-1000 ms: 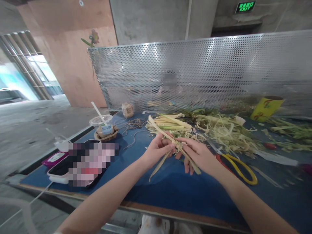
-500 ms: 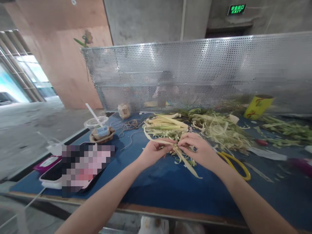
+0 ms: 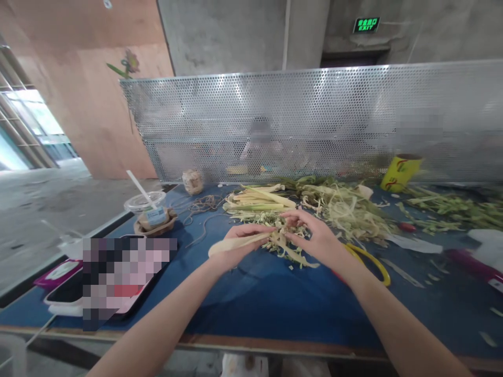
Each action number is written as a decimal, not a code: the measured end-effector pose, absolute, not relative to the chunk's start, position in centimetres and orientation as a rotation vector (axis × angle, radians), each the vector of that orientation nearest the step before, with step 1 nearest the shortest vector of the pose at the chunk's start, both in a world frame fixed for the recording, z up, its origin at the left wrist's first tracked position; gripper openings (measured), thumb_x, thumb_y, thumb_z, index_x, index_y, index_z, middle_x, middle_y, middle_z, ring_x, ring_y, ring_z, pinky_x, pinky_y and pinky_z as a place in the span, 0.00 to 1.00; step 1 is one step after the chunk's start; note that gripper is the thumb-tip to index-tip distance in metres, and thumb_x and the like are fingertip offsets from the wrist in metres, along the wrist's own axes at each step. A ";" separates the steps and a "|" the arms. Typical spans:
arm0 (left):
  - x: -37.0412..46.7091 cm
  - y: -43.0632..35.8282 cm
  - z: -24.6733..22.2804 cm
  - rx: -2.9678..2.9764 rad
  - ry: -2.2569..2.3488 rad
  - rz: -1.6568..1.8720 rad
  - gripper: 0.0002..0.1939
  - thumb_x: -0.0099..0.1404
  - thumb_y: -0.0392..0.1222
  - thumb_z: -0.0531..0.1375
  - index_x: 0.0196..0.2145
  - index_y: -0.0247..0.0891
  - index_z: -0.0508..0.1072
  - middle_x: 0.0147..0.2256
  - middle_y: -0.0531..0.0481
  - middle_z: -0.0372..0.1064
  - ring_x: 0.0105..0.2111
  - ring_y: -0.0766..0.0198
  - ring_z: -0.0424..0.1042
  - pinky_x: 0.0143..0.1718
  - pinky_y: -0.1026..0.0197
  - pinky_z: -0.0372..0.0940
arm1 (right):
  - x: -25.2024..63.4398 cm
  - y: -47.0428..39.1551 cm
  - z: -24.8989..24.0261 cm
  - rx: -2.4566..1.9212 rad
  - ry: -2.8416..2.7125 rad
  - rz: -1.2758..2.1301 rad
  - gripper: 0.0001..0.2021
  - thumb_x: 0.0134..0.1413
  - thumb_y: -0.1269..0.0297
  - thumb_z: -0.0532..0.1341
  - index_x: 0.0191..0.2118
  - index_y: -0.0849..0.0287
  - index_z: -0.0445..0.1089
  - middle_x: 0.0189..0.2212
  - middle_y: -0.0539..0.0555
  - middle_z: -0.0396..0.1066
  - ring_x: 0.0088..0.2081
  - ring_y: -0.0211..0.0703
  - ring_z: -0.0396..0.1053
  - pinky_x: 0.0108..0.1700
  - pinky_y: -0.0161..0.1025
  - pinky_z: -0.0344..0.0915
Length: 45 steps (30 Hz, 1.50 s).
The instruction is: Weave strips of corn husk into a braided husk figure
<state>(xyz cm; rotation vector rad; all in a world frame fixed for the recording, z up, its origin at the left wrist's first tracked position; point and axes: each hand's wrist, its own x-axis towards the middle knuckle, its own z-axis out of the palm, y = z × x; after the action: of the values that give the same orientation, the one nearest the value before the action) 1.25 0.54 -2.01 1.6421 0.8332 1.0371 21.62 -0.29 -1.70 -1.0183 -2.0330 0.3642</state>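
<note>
My left hand (image 3: 239, 243) is closed in a pinch on a pale, flat strip of dried plant leaf (image 3: 231, 244). The strip's broad end lies back across the hand toward the wrist. Just right of the fingertips is my right hand (image 3: 312, 233), its thumb and forefinger apart around the strip's narrow end; whether they touch it I cannot tell. Another pale piece (image 3: 301, 256) slants down to the right below the hands. Under and behind them lies a heap of green plant scraps (image 3: 291, 248). A bundle of peeled pale-green stalks (image 3: 263, 199) lies beyond.
Yellow-handled scissors (image 3: 373, 264) lie beside my right forearm. Shredded fibres (image 3: 346, 209) and a yellow can (image 3: 401, 173) stand farther right. At left are a lidded cup with straw (image 3: 151, 212), twine (image 3: 204, 204) and a pixelated tray (image 3: 65, 293). A perforated metal screen (image 3: 220, 125) closes the back.
The strip's long end has swung down over my left hand. My right fingers have spread apart and lifted slightly. The whole view has shifted a little to the right.
</note>
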 end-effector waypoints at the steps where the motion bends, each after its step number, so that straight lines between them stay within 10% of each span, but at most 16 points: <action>1: 1.3 0.5 -1.9 1.642 0.863 1.054 0.13 0.51 0.40 0.63 0.36 0.34 0.75 0.23 0.50 0.67 0.21 0.71 0.60 0.22 0.68 0.56 | 21.5 -0.1 -1.9 -1.008 -1.982 0.397 0.16 0.51 0.64 0.56 0.47 0.51 0.58 0.39 0.54 0.64 0.42 0.44 0.64 0.43 0.43 0.64; 14: 1.5 0.9 -2.8 1.671 0.677 1.028 0.14 0.57 0.45 0.58 0.39 0.35 0.69 0.32 0.47 0.67 0.22 0.71 0.63 0.22 0.66 0.62 | 20.5 -0.3 -2.0 -0.981 -2.017 0.886 0.06 0.54 0.64 0.54 0.34 0.56 0.66 0.32 0.51 0.70 0.34 0.39 0.69 0.36 0.36 0.65; 30: 2.5 0.2 -2.7 1.551 0.872 0.858 0.15 0.54 0.49 0.59 0.32 0.35 0.64 0.23 0.49 0.72 0.17 0.64 0.71 0.16 0.68 0.58 | 19.9 -0.2 -2.4 -0.952 -2.304 -0.478 0.09 0.56 0.70 0.50 0.32 0.62 0.68 0.28 0.56 0.69 0.34 0.44 0.64 0.39 0.40 0.61; 45: 2.4 0.0 -2.8 1.420 0.810 0.857 0.17 0.47 0.45 0.65 0.29 0.33 0.66 0.24 0.47 0.73 0.24 0.60 0.74 0.22 0.66 0.62 | 21.0 -0.3 -1.9 -1.045 -2.198 -0.503 0.08 0.56 0.71 0.51 0.38 0.61 0.65 0.34 0.58 0.67 0.39 0.46 0.63 0.42 0.42 0.59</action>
<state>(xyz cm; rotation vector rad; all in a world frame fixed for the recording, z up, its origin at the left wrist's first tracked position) 2.41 0.04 -2.77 1.4202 0.8097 0.8569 20.96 -0.25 -1.90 -1.0451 -2.1984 -0.5026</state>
